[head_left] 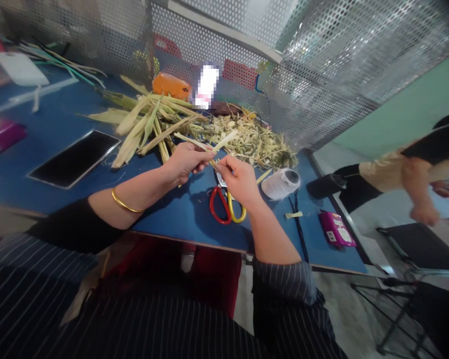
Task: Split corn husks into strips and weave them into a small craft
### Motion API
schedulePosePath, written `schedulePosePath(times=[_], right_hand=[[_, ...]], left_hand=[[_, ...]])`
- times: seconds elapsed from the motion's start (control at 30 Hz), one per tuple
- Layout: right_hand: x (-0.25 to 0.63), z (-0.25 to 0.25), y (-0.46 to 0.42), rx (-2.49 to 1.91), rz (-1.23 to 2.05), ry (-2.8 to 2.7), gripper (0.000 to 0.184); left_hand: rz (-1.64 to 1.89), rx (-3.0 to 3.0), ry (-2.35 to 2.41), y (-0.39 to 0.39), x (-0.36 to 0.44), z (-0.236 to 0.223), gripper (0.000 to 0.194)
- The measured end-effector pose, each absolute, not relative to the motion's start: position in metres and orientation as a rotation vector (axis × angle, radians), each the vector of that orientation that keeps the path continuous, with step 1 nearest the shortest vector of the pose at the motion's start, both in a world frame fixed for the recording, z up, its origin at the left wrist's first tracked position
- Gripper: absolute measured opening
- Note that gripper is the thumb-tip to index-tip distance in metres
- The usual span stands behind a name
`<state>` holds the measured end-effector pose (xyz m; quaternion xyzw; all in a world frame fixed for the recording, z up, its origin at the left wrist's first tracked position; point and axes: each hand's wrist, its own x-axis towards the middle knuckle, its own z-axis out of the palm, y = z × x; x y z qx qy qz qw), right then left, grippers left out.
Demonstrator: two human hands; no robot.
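My left hand (187, 160) is closed on a pale strip of dried leaf (226, 140) held above the blue table (179, 214). My right hand (238, 178) pinches the near end of the same strip, its fingers pressed together. A gold bangle (124, 203) circles my left wrist. Scissors with one red and one yellow handle (226, 205) lie on the table just below my right hand. Behind my hands lies a heap of long yellow-green leaves (145, 124), with a pile of shredded scraps (254, 142) to its right.
A white spool of thread (282, 183) and a pink device (336, 228) lie right of the scissors. A dark phone (75, 158) rests at left. An orange box (171, 86) stands against the perforated metal screen (322, 75). Another person's arm (415, 184) reaches in at right.
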<state>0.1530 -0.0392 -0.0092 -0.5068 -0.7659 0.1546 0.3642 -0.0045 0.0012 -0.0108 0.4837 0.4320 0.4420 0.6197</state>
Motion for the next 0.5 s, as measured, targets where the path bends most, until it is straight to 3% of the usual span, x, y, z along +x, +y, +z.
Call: schedulePosePath(times=[0.17,0.27,0.37,0.5], right_hand=[[0.158,-0.009,-0.033,-1.251,0.851,-1.706,0.028],[0.16,-0.015,-0.026,-1.161,1.13,-1.385,0.033],[0.157,-0.022,-0.02,-1.065,1.247,-1.152,0.031],[0.152,-0.026,-0.02,-1.027,1.229,-1.041,0.025]], left_hand=[[0.954,1.065,0.898,0.002,-0.01,-0.004,0.007],[0.84,1.08,0.843,0.002,-0.012,-0.003,0.018],[0.757,1.127,0.838,0.0,-0.009,-0.005,0.034],[0.722,1.203,0.854,-0.005,-0.004,-0.009,0.034]])
